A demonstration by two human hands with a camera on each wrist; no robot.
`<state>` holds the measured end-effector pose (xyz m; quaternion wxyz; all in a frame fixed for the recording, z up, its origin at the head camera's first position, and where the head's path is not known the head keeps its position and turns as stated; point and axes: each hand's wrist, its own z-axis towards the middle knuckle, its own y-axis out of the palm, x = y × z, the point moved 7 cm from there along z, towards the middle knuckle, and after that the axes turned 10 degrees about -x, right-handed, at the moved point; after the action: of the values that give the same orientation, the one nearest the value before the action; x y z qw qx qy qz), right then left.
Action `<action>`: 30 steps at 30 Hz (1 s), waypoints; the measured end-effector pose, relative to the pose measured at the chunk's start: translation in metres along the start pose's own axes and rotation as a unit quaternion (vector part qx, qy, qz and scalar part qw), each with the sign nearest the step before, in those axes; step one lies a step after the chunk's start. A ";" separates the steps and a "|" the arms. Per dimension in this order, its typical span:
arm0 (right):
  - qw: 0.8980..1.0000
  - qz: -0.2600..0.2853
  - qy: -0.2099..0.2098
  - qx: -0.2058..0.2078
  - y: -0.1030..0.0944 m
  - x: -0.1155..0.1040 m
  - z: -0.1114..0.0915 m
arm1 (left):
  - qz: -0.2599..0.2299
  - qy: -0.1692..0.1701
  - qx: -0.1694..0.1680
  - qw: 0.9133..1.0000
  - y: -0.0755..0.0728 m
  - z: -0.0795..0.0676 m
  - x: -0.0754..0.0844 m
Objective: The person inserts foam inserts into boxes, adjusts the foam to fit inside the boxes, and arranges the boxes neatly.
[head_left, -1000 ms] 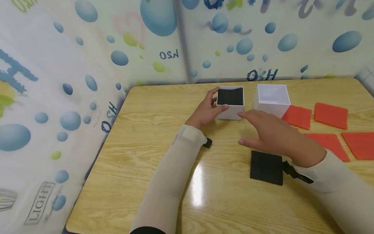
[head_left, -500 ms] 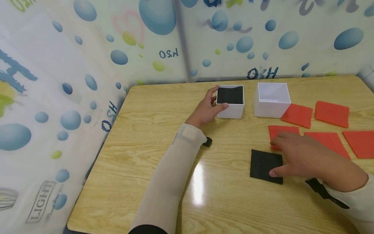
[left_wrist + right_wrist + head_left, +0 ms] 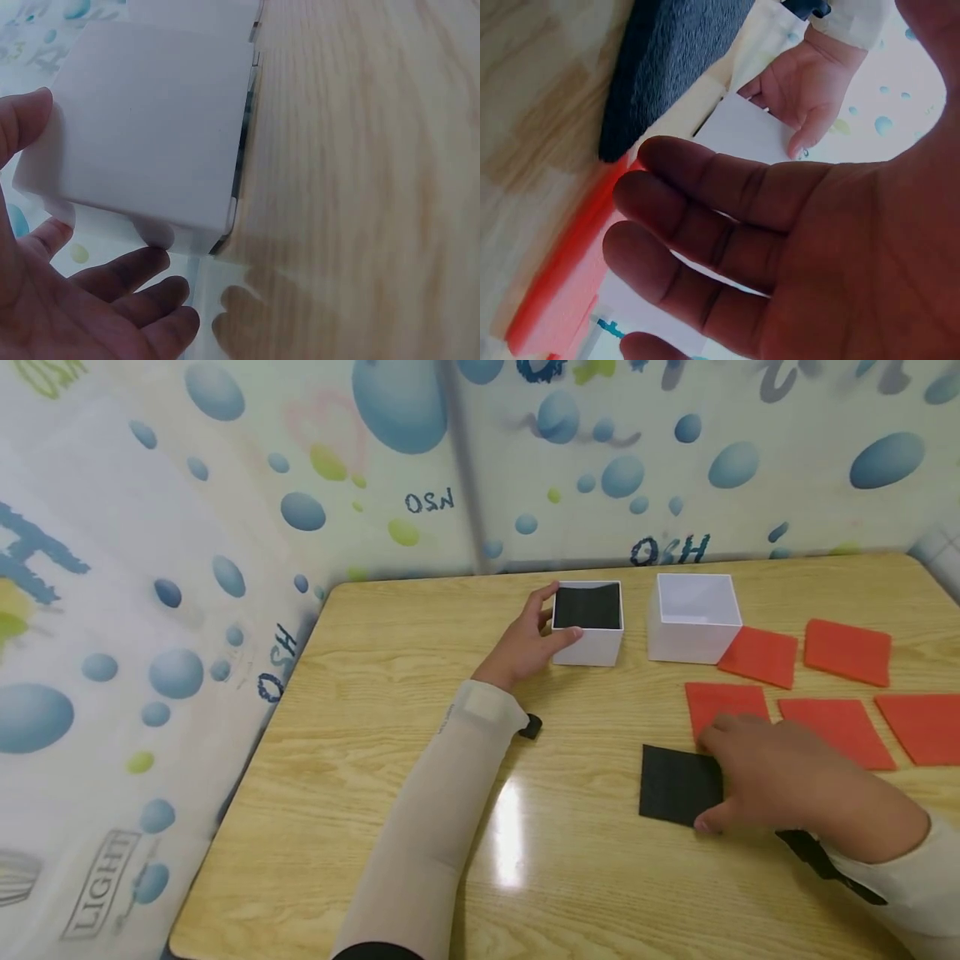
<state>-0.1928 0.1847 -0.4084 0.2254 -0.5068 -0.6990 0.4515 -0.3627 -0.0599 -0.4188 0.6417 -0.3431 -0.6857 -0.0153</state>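
In the head view my left hand holds a small white box at its left side, thumb on the near wall and a finger at the far left corner. A black square sheet shows inside that box. My right hand is over the right edge of a flat black foam square, with the thumb by its near right corner. The right wrist view shows the right fingers fairly straight, close to the black square's edge. No firm hold on it is visible.
A second white box, with no contents visible, stands right of the held one. Several red foam squares lie spread over the table's right side. A patterned wall sheet borders the table at the back and left.
My right hand has moved away from beside the held box, right and toward me, to the black square on the table. My left hand stays at its box.
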 end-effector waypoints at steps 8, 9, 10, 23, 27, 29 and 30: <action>0.999 -0.035 0.000 0.010 0.005 -0.007 -0.001 | -0.002 0.004 0.001 1.000 0.000 0.001 0.001; 0.999 -0.037 0.000 0.010 0.006 -0.008 -0.001 | -0.002 0.004 0.001 1.000 0.000 0.000 0.001; 0.999 -0.040 0.000 0.012 0.006 -0.009 -0.001 | -0.002 0.004 0.001 1.000 0.000 0.000 0.001; 0.999 -0.050 -0.001 0.015 0.008 -0.016 -0.002 | 0.000 0.003 0.000 1.000 0.000 0.001 0.001; 0.999 -0.050 0.001 0.010 0.009 -0.017 -0.002 | -0.001 0.001 0.000 1.000 0.000 0.001 0.001; 0.999 -0.050 0.001 0.009 0.009 -0.017 -0.002 | -0.001 0.000 0.000 1.000 0.001 0.001 0.000; 0.999 -0.049 0.001 0.009 0.010 -0.017 -0.002 | 0.000 0.000 0.000 1.000 0.001 0.000 0.000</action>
<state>-0.1798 0.1705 -0.4132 0.2525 -0.4705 -0.7186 0.4455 -0.3627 -0.0592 -0.4193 0.6416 -0.3429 -0.6859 -0.0158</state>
